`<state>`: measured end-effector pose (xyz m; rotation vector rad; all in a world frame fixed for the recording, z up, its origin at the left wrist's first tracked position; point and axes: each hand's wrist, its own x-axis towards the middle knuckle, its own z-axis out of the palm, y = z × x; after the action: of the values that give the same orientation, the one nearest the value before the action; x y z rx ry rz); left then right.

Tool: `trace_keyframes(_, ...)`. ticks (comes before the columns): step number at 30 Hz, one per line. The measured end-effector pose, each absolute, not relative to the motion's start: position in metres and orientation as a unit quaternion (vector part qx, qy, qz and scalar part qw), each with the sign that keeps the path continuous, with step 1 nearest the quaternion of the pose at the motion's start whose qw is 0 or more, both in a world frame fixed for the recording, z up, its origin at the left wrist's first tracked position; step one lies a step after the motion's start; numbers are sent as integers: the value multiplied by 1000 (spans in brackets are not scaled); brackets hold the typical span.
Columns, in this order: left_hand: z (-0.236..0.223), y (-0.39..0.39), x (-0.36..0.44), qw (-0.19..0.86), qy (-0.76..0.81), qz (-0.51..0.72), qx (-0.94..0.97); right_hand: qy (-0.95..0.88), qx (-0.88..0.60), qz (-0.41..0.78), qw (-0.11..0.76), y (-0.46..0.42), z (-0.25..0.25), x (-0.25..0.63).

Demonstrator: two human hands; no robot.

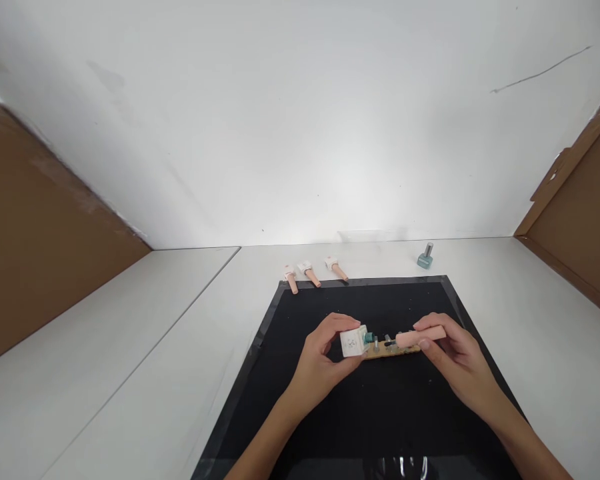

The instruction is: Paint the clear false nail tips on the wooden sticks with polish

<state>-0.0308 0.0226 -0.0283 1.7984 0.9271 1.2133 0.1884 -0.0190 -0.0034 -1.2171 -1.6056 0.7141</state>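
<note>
Closest to the camera, bare forearms (267,433) reaching in over a black mat (380,413), its border grey and glossy, on a white tabletop (540,280) crossed at left by a dark seam (140,363). Behind, a scuffed white wall (300,120), flanked by brown panels (45,227). At the mat's far edge, three pink-capped bottles (331,262) lying with caps toward the camera; farther right, upright on the tabletop, a teal bottle (425,261) with a silvery cap. Clasped between thumb and fingers of the left hand (325,347), a white bottle (351,343), tilted, teal neck to the right. Pinched in the right hand (455,357), a pink brush cap (420,337), dark tip pointing toward the neck but apart from it. Between the hands, partly hidden, a tan strip (393,354) bearing small clear pieces.
</note>
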Motion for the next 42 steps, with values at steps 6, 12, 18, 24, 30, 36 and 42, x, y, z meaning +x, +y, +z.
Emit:
trace_keyframes(6, -28, 22, -30, 399, 353, 459, 711, -687, -465, 293, 475, -18, -6, 187)
trace_keyframes(12, -28, 19, -29, 447, 352, 451, 688, -709, -449, 299, 454, -18, -3, 182)
trace_keyframes(18, -28, 17, -31, 500, 354, 430, 663, -757, -411, 280, 424, -17, -2, 181)
trace_keyframes(24, -24, 18, -33, 537, 366, 404, 643, -841, -344, 146, 392, -17, -3, 179)
trace_keyframes(30, -20, 19, -34, 514, 379, 380, 669, -857, -335, 96, 379, -17, -4, 181)
trace_keyframes(36, -18, 21, -34, 501, 343, 391, 692, -808, -371, 205, 410, -16, 6, 187)
trace_keyframes(42, -19, 23, -34, 553, 304, 427, 648, -784, -352, 188, 475, -18, 6, 188)
